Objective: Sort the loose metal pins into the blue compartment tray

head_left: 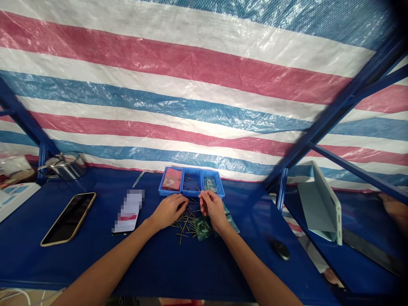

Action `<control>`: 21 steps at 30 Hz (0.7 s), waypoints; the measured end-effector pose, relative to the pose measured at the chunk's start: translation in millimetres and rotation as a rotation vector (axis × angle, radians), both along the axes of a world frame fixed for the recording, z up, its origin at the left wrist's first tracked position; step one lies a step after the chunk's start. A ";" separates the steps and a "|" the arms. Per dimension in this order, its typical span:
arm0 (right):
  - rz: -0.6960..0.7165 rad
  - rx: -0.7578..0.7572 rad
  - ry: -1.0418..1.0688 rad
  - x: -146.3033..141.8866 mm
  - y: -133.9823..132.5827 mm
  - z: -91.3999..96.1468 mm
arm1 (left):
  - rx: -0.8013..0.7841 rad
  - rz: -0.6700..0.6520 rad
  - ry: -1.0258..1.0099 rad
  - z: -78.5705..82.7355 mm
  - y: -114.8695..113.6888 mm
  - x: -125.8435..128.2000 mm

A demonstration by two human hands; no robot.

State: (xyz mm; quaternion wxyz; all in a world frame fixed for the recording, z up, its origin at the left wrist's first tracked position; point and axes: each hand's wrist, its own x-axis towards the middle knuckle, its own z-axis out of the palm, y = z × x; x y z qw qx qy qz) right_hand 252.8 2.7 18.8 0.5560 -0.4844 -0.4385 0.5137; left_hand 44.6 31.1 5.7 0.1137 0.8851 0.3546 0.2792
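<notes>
My left hand point(170, 209) rests at the left edge of a loose pile of thin brass-coloured metal pieces point(182, 224), which look like long screws. Its fingers are curled in, and anything between them is hidden. Just in front of the blue three-part tray point(191, 193), my right hand point(213, 209) is raised in a pinch. Whatever the pinch holds is too small to name. Green printed plastic packets point(203, 228) lie under and beside that hand. In the tray are a red packet point(172, 179) on the left, a few thin pieces in the middle, and clear-green packets point(210, 183) on the right.
Two phones, one dark point(68, 219) and one lit point(128, 212), lie to the left near a steel pot point(67, 166). A black mouse point(280, 249) sits right. Beyond a blue frame post point(281, 191) stand a tablet in a case point(321, 204) and another person's hand point(395, 210).
</notes>
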 end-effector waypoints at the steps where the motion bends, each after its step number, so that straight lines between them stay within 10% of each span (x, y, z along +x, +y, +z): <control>1: 0.002 0.003 0.006 -0.3 0.1 0.0 | 0.002 0.001 0.001 -1.1 0.3 -0.1; 6: -0.009 0.107 -0.192 3.5 1.5 -3.5 | 0.005 -0.002 -0.012 -1.9 0.4 -0.5; 13: -0.011 0.180 -1.139 9.2 -1.3 -12.3 | -0.007 -0.005 -0.019 2.0 -0.9 -0.3; 21: 0.061 0.089 -1.384 8.2 -1.8 -11.8 | -0.018 -0.005 -0.016 2.9 -1.4 0.1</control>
